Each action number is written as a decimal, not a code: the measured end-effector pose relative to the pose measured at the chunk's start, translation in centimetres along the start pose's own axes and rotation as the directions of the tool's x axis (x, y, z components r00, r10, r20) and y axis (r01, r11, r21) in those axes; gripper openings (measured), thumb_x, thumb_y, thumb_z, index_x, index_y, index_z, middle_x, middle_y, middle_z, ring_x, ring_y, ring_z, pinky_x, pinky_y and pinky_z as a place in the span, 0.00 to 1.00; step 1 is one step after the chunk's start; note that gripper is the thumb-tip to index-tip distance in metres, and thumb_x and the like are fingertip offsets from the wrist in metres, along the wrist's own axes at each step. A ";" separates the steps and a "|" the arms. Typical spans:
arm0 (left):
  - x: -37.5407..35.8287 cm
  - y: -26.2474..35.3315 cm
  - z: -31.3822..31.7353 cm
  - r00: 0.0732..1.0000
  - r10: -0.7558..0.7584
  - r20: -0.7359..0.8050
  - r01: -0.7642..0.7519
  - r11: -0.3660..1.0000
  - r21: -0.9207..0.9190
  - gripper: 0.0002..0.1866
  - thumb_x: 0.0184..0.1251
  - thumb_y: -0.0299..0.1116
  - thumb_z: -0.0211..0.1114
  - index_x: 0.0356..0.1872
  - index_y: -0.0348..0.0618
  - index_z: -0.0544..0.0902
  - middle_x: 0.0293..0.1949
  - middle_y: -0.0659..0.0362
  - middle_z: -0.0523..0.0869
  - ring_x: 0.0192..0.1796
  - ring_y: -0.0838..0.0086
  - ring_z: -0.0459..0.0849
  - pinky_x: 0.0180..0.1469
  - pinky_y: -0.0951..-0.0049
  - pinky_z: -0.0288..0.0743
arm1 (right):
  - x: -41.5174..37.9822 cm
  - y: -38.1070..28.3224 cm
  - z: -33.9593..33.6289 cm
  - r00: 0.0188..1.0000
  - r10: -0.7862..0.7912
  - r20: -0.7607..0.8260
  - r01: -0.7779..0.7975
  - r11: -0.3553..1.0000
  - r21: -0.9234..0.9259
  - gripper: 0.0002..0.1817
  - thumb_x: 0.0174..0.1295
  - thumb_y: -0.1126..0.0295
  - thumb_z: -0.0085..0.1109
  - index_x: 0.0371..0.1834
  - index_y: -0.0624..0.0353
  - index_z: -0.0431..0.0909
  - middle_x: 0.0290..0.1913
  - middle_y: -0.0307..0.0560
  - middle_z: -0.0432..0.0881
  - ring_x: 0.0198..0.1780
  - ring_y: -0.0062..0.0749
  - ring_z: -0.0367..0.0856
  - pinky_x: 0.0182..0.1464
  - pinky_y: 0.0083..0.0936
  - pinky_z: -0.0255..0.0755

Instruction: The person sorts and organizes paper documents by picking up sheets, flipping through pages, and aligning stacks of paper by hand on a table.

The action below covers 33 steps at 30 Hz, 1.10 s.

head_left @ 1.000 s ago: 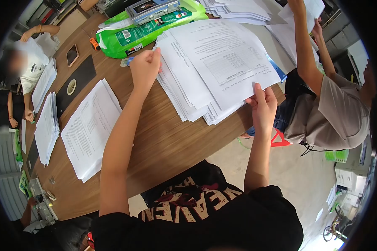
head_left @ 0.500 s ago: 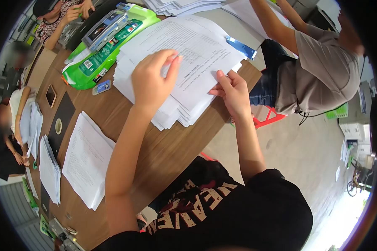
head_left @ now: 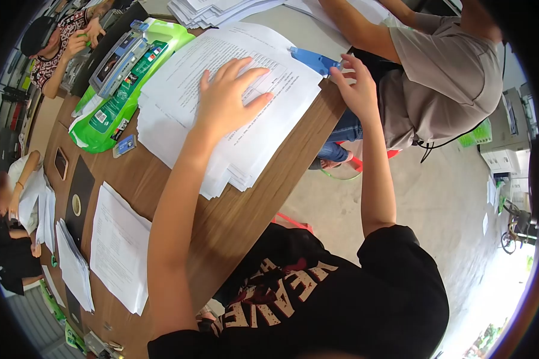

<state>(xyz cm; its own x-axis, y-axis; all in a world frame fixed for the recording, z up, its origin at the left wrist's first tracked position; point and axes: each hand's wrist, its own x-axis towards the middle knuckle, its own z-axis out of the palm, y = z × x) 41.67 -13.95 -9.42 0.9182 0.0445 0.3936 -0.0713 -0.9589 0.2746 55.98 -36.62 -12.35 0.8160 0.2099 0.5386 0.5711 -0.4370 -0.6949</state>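
A thick stack of printed paper sheets [head_left: 269, 128] lies on the brown table, its edges uneven. My left hand [head_left: 229, 99] rests over the top sheet with the fingers spread and nothing held. At the stack's far right corner is a blue stapler [head_left: 310, 59], partly over the paper. The thumb and fingertips of my right hand [head_left: 358, 90] are around the stapler's near end.
Left of the stack are a green plastic pack [head_left: 96, 128] with a clear case [head_left: 120, 63] on it, and a small blue box [head_left: 124, 146]. Two more paper piles [head_left: 121, 242] and a phone [head_left: 61, 163] lie farther left. A seated person [head_left: 437, 84] is close on the right.
My right hand has left the stack's right edge and moved up to the stapler, which now sits at a slightly different angle. My left hand's fingers have spread over the sheets.
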 end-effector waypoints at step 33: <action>-14.1 -1.7 -14.0 0.878 -0.260 -0.403 0.254 0.965 -0.070 0.21 0.60 0.29 0.60 0.56 0.41 0.72 0.56 0.51 0.76 0.59 0.58 0.73 0.61 0.65 0.63 | -1.2 -2.4 0.5 0.910 -0.072 -0.407 0.097 0.994 0.041 0.11 0.62 0.70 0.54 0.45 0.60 0.78 0.47 0.48 0.78 0.49 0.32 0.74 0.51 0.27 0.68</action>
<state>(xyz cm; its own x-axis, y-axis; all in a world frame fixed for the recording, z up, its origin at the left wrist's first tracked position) 23.43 -9.08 -3.16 0.6672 0.4011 0.6276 0.1369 -0.8943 0.4260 53.66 -35.36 -11.55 0.6653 -0.1335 0.7346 0.6510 -0.3780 -0.6583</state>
